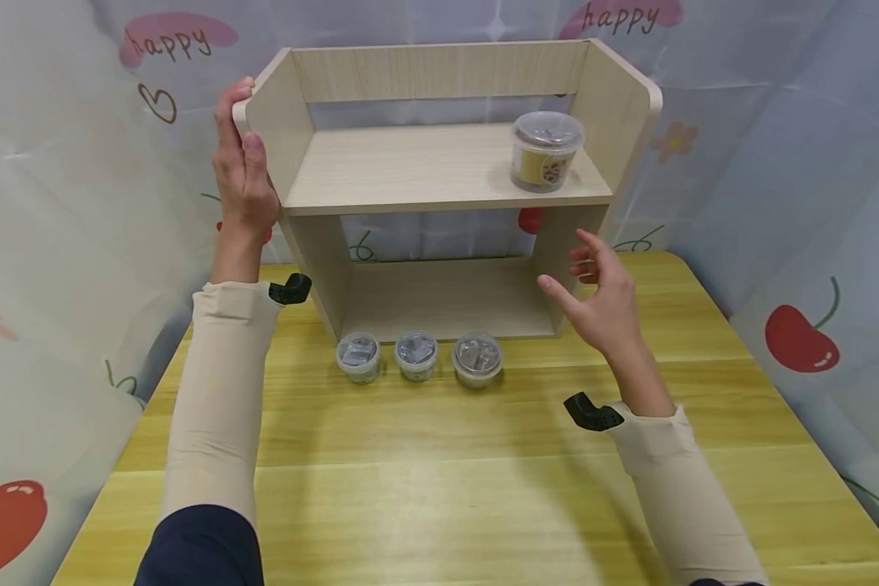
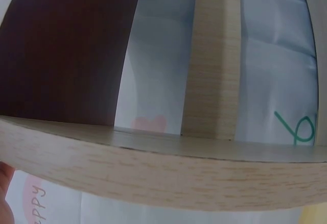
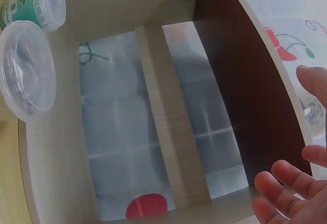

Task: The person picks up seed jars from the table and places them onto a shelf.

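Note:
A two-tier wooden shelf (image 1: 447, 207) stands on the table. My left hand (image 1: 243, 175) holds the upper front edge of its left side panel (image 2: 153, 175), thumb near that edge and fingers along the outer side. Beside the shelf's right front, my right hand (image 1: 601, 297) is spread with nothing in it, thumb apart from the fingers (image 3: 291, 183). On the upper board, at the right, sits a clear lidded tub (image 1: 547, 152) with a yellow label. Three smaller lidded tubs, left (image 1: 359, 357), middle (image 1: 416, 355) and right (image 1: 478, 359), line up before the lower board.
The yellow wood-grain table (image 1: 425, 488) extends in front of and beside the shelf. A printed cloth (image 1: 776, 163) with cherries and the word "happy" hangs behind and at both sides. A bar (image 3: 163, 117) crosses the shelf's open back.

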Action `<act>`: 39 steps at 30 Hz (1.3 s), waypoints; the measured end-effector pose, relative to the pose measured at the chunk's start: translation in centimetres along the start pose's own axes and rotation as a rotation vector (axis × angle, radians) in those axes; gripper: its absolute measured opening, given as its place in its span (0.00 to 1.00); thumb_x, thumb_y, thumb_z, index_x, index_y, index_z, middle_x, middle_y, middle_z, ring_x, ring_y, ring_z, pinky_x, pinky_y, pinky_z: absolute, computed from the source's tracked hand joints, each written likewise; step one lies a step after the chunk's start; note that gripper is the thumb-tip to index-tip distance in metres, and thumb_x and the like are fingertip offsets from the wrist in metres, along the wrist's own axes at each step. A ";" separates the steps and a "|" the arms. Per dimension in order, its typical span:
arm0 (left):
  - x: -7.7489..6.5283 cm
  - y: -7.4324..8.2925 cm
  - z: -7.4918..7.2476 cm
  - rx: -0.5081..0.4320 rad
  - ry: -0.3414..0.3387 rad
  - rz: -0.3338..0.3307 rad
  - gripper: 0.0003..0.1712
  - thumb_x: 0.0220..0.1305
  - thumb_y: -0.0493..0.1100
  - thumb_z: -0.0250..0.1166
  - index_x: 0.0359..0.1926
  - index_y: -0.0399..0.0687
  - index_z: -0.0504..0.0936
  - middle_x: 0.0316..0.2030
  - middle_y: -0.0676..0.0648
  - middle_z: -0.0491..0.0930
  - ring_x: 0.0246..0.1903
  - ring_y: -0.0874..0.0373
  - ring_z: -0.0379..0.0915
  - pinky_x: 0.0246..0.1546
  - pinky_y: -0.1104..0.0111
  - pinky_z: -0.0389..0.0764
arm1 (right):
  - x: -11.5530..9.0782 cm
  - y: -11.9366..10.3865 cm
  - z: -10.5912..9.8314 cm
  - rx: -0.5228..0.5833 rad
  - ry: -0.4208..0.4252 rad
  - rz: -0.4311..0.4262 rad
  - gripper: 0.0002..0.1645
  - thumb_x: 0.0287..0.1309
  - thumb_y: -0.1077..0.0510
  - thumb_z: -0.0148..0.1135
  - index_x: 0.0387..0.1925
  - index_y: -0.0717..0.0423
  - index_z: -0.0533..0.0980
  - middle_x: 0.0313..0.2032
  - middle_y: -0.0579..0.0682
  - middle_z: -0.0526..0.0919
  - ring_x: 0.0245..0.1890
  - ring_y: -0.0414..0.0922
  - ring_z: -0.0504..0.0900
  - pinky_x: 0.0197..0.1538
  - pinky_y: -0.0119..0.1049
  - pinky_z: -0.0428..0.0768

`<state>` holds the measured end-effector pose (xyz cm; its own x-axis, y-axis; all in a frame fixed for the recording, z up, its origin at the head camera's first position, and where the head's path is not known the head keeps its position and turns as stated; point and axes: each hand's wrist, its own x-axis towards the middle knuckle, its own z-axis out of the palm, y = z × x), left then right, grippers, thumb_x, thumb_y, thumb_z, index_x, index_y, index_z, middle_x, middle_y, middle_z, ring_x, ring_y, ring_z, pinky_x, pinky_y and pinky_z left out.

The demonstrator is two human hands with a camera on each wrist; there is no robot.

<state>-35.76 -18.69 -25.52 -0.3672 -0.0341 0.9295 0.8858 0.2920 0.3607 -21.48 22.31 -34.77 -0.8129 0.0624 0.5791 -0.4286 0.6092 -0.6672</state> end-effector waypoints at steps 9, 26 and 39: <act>-0.1 -0.2 0.0 -0.002 0.000 -0.006 0.31 0.61 0.44 0.40 0.63 0.32 0.62 0.55 0.49 0.76 0.43 0.60 0.71 0.45 0.73 0.71 | -0.7 0.6 0.5 0.014 -0.026 0.011 0.44 0.53 0.59 0.72 0.69 0.64 0.64 0.50 0.64 0.76 0.46 0.59 0.78 0.52 0.55 0.74; 0.0 -0.2 0.0 -0.001 0.012 -0.009 0.32 0.61 0.44 0.40 0.63 0.30 0.63 0.55 0.47 0.76 0.43 0.59 0.71 0.46 0.71 0.71 | -2.4 1.2 2.2 0.081 -0.075 0.027 0.45 0.50 0.59 0.74 0.68 0.65 0.64 0.49 0.64 0.76 0.46 0.60 0.77 0.51 0.54 0.75; 0.0 -0.4 0.1 -0.010 0.015 -0.007 0.32 0.61 0.44 0.40 0.62 0.30 0.63 0.53 0.46 0.77 0.42 0.59 0.71 0.45 0.72 0.71 | -3.7 2.2 3.7 0.101 -0.124 0.062 0.45 0.52 0.59 0.73 0.69 0.64 0.63 0.50 0.63 0.75 0.47 0.60 0.76 0.51 0.53 0.74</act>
<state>-36.10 -18.72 -25.65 -0.3694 -0.0502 0.9279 0.8859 0.2823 0.3680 -20.90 20.53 -40.08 -0.8787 -0.0039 0.4773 -0.4084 0.5238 -0.7476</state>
